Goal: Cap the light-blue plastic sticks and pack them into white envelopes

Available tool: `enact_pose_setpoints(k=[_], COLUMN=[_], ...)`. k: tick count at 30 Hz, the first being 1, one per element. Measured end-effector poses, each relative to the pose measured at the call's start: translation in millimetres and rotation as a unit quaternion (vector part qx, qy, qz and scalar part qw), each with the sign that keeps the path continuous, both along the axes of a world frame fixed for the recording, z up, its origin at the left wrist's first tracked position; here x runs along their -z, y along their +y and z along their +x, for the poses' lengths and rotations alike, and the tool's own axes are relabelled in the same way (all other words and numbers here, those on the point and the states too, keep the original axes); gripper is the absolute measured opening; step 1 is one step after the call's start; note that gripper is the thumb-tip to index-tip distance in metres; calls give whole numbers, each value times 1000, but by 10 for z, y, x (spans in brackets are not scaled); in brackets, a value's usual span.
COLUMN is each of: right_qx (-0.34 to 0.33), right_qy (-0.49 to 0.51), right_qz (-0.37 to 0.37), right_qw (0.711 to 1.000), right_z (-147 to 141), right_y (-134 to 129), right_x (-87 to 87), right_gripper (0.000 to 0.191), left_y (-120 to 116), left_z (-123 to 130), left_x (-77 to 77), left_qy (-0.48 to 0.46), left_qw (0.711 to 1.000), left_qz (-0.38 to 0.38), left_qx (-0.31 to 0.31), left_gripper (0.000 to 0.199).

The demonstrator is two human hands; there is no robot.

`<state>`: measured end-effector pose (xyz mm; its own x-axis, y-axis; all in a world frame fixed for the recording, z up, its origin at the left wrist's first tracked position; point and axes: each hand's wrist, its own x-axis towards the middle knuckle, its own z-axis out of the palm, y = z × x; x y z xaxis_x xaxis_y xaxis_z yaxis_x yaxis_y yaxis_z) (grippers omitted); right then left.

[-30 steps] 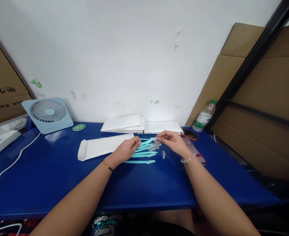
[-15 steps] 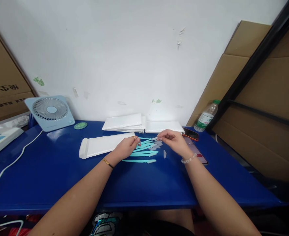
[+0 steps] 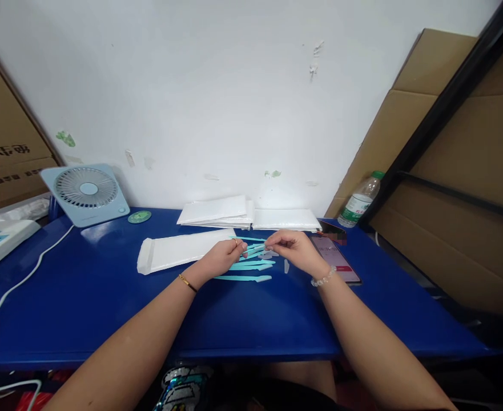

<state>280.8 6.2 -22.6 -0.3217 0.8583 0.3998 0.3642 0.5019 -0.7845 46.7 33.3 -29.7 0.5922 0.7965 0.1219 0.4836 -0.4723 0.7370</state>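
Note:
My left hand [image 3: 228, 254] is closed, pinching a turquoise eyebrow razor [image 3: 255, 248] between thumb and fingers. Facing it, my right hand [image 3: 293, 249] is closed at the razor's blade end, on what looks like a small clear blade cap, mostly covered by the fingertips. More turquoise eyebrow razors [image 3: 251, 278] lie on the blue table below and beside my left hand. Several translucent caps lie partly hidden under my right hand, and one loose cap [image 3: 286, 266] rests apart, just below it. A white padded envelope [image 3: 178, 251] lies to the left, partly behind my left hand.
White padded envelopes [image 3: 217, 210] are stacked against the wall. A phone [image 3: 341, 264] lies beside my right wrist, with a second dark one behind it. A water bottle [image 3: 359, 201] stands at the back right. A blue fan [image 3: 91, 191] and a power strip [image 3: 3, 242] are on the left.
My right hand has moved a little left, bringing the cap in closer to my left hand and the razor. The left hand has shifted only slightly.

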Motion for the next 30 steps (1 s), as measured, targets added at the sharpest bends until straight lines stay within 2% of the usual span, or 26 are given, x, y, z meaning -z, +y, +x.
enact_pose_setpoints(k=[4,7,10,13,19,22,25,30], right_qx=[-10,-13,-12,1,23,34,38,29], right_qy=[-117,-243,-317,-319,-252,-244,-244,-240], right_qz=[-53,-85,-120,-138,-176,-184,-179,-129], right_qw=[992,966,941,938,951,952,952,962], right_z=[222,371,402,375,358,357,357,378], right_y=[3,20,37,41,34,50,69,81], right_x=[-56,-67,-55,-45,-43,-30,-14,9], right_gripper=[17,16,15,9,10,13,13,8], left_y=[-25,-21,-4,4,-3,9,24,25], left_z=[3,38,95,138,135,109,88,106], left_x=[30,72,108,123,112,102,90,84], left_qy=[74,118,155,185,180,169,141,186], left_qw=[993,981,969,968,975,974,970,960], left_qz=[86,151,192,167,129,146,192,207], left_qx=[6,22,11,3,-5,-24,-46,18], left_gripper=[36,22,19,18,15,14,22,16])
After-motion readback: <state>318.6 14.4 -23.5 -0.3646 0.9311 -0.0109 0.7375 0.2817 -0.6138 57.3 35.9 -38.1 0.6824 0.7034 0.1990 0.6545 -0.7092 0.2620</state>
